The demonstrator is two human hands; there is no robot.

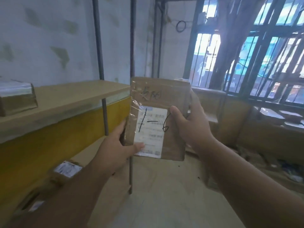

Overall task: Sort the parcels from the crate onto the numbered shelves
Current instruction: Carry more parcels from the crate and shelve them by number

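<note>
Parcel (pixel 160 102) marked 1-6 sits upright between your left hand (pixel 118 145) and right hand (pixel 189 125), both gripping its edges, just right of the shelf (pixel 69 94); misreading the scrawl could misfile it

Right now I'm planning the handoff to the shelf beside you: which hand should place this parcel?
Left, probably. The left hand grips the parcel on the side nearest the wooden shelf; the right hand holds the far edge.

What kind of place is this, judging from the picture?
Probably a small parcel sorting or storage room: a labelled cardboard parcel marked "1-6" held in both hands, a wooden shelf on metal posts, and more parcels below it.
</note>
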